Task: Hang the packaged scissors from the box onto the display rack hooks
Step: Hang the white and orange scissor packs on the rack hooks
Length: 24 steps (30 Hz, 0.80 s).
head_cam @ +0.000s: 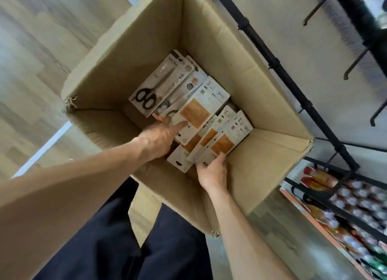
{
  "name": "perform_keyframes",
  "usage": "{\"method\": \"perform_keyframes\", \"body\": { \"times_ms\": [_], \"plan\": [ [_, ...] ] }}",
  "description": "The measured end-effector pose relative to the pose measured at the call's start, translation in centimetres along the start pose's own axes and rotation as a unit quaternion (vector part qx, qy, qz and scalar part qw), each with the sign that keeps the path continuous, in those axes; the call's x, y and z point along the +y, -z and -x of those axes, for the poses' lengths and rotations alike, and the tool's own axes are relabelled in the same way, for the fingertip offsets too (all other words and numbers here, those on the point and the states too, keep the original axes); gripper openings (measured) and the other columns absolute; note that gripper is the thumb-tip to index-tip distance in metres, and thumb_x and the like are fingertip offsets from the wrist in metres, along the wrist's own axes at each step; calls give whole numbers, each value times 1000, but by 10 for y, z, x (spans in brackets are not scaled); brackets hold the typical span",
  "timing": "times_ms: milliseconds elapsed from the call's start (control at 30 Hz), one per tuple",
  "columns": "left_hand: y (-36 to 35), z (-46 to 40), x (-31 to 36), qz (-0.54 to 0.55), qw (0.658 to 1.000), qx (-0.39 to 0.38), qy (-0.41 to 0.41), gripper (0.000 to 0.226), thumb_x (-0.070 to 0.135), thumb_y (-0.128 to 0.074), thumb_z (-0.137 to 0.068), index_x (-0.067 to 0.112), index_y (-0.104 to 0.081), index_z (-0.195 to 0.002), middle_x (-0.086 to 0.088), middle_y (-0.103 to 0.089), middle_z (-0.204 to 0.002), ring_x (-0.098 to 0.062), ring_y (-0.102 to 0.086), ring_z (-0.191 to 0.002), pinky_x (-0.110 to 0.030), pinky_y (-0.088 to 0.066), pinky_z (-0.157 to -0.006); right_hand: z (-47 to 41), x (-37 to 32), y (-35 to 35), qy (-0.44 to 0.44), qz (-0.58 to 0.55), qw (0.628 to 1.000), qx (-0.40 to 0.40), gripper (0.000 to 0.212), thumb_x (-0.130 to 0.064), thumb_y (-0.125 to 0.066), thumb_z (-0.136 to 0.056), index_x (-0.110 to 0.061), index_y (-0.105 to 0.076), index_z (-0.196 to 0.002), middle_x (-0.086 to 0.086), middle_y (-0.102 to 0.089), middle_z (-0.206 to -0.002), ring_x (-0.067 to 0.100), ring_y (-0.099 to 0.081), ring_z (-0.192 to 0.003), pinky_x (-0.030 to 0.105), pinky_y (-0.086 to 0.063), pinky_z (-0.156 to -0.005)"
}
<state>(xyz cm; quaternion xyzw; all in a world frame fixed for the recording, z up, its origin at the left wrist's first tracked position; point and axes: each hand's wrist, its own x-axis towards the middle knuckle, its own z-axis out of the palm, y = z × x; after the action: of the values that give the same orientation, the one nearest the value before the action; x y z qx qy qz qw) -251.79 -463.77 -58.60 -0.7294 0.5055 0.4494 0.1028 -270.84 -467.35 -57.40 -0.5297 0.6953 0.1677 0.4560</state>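
Head view showed the white card-backed scissors packages [188, 112] lying in overlapping stacks at the bottom of the large brown cardboard box [117, 66], one face up with black-handled scissors, most face down with orange panels. The right hand [212, 170] gripped the near end of the nearest face-down package [225, 141]. The left hand [161, 136] reached in with fingers extended, touching a middle package. The black metal display rack [276, 66] with bare hooks [356, 61] stood just beside the box, on the wood-look floor [31, 70].
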Motion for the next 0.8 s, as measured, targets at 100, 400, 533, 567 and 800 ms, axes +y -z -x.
{"method": "perform_keyframes", "body": {
  "times_ms": [100,400,533,567,800],
  "plan": [
    [-16,-13,6,41,999,23,5,85,1,-50,-94,34,-4,-157,-27,-32,-146,-32,-57,-112,-26,-49,-80,-18,2,-3,-49,13,999,18,92,-33,-82,-81,-10,-24,-148,15,-49,-143,33,-52,-130,39,-49,-103],
    [-28,-27,20,160,979,-43,118,102,-9,-55,-89,47,2,-154,-17,-16,-159,-30,-52,-125,-35,-54,-93,-37,-10,-9,-42,155,987,6,111,-46,-76,-83,-8,-1,-155,19,-39,-148,34,-56,-123,37,-53,-88],
    [-29,-21,17,180,979,-8,97,97,-9,-54,-89,44,-6,-155,-18,-21,-157,-30,-51,-125,-35,-51,-97,-32,-11,-7,-36,162,986,-8,117,-40,-75,-85,-7,11,-156,20,-27,-155,36,-49,-131,39,-51,-95],
    [-29,-19,15,187,979,18,82,93,-7,-53,-90,42,-9,-155,-18,-24,-154,-30,-50,-126,-34,-50,-98,-31,-9,-6,-32,159,987,-9,116,-40,-76,-85,-8,10,-157,19,-27,-154,37,-48,-131,40,-50,-97],
    [-3,-13,4,100,974,200,-16,80,8,-66,-90,45,-17,-141,-16,-50,-127,-31,-62,-107,-43,-60,-79,-22,-7,5,-18,172,985,-17,108,-26,-76,-85,-10,2,-157,16,-32,-151,35,-50,-129,39,-48,-99]
  ]
}}
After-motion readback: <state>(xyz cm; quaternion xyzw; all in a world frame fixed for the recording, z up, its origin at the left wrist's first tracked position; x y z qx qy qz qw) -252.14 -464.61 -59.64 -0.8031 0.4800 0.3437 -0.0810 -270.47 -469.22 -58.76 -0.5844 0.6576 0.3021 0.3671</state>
